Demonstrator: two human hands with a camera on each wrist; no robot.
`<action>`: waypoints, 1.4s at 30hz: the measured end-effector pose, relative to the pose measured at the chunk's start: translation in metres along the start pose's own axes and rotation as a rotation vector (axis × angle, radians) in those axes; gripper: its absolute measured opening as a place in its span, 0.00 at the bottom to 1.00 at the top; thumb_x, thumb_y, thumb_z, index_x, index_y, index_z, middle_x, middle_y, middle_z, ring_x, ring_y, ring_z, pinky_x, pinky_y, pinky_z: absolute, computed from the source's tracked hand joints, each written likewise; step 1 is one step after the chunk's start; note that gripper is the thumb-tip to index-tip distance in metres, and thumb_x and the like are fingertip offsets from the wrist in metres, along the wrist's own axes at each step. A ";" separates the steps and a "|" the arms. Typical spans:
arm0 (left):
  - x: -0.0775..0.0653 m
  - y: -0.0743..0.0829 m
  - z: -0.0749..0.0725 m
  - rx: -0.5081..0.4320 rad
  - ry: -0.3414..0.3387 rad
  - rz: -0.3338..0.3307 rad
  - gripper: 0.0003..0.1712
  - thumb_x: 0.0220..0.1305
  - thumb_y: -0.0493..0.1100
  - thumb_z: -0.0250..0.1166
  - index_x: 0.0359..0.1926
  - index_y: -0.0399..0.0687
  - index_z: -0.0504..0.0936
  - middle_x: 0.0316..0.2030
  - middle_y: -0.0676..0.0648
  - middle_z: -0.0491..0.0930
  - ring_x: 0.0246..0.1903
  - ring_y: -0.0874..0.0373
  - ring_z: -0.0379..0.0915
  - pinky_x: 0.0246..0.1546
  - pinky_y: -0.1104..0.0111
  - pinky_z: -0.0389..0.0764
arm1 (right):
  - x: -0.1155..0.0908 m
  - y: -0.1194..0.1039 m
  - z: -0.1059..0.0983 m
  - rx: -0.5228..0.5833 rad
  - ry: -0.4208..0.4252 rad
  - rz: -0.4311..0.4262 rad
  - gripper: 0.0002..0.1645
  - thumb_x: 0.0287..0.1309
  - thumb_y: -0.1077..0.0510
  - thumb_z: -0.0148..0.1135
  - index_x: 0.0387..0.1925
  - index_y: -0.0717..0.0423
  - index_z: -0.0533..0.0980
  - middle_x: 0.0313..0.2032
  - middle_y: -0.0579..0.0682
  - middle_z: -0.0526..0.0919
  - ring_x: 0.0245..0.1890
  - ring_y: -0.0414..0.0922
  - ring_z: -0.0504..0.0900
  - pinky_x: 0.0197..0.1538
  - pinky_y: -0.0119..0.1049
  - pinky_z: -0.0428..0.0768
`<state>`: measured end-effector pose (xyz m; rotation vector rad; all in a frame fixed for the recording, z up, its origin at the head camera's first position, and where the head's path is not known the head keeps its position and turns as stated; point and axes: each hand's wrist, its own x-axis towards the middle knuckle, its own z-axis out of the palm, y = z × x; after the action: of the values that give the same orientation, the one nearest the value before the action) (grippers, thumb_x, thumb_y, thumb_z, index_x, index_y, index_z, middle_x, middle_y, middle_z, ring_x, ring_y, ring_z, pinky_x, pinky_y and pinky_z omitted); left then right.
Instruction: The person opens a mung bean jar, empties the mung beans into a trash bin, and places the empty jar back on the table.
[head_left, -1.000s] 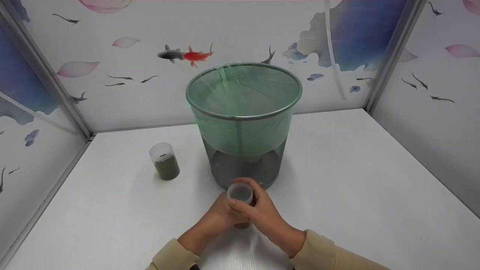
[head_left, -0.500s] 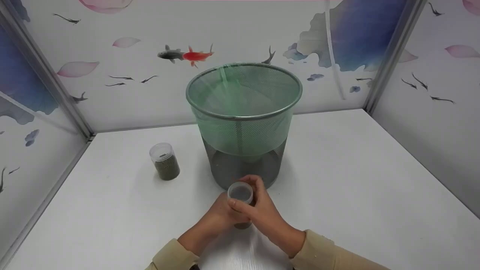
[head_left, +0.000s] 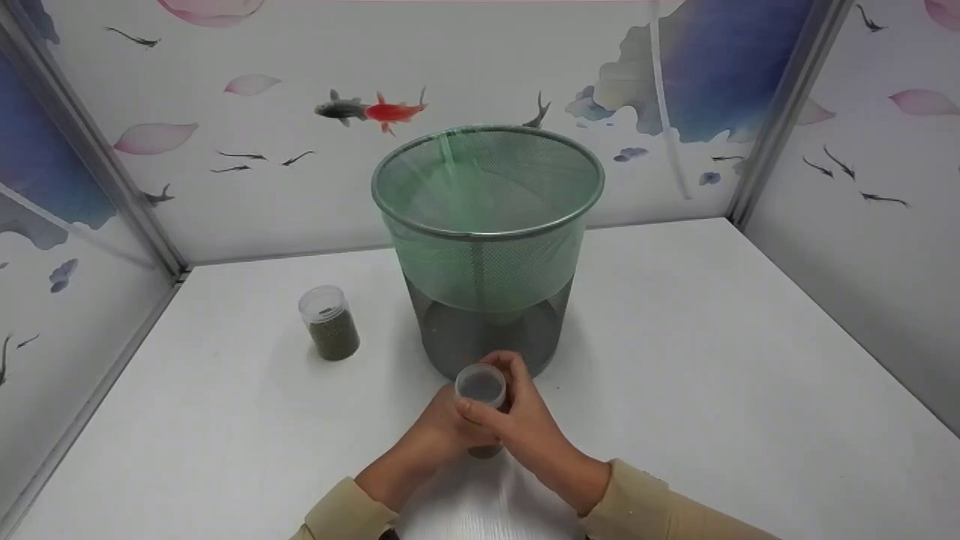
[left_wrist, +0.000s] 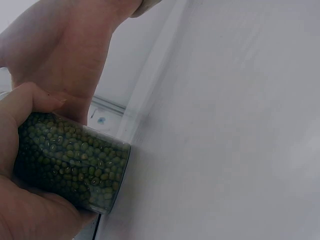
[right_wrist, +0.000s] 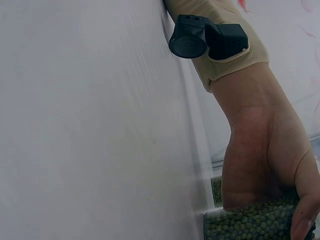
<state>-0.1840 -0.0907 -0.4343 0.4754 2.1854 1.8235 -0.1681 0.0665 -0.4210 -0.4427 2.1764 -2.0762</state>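
In front of the wire-mesh bin, both hands hold a clear jar of green mung beans (left_wrist: 75, 160) upright on the white table (head_left: 712, 390). My left hand (head_left: 442, 429) wraps around the jar's body. My right hand (head_left: 529, 420) grips it near its round top (head_left: 481, 384), thumb on the near side and fingers curled at the far side. The left wrist view shows fingers around the bean-filled wall, with the jar's base against the table. Whether the lid is loose cannot be told.
Behind the hands stands a grey mesh waste bin (head_left: 491, 345), with a green bag (head_left: 480, 274) lining its upper part. A second clear jar (head_left: 334, 334) of green beans stands to its left. Printed white panels (head_left: 262, 187) enclose the table at back and sides.
The fingers of my right hand have shifted slightly around the far side of the jar's top. The left hand, jar, bin and second jar stay in place.
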 end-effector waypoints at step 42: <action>-0.001 0.000 -0.001 0.053 0.011 0.013 0.31 0.55 0.35 0.77 0.61 0.38 0.80 0.50 0.49 0.83 0.45 0.58 0.76 0.49 0.65 0.78 | 0.000 -0.001 -0.001 0.058 -0.087 0.029 0.35 0.70 0.47 0.71 0.72 0.52 0.71 0.68 0.56 0.74 0.65 0.49 0.75 0.66 0.46 0.74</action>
<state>-0.1837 -0.0923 -0.4338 0.4927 2.2478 1.7821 -0.1686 0.0678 -0.4203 -0.4833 2.0565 -2.0595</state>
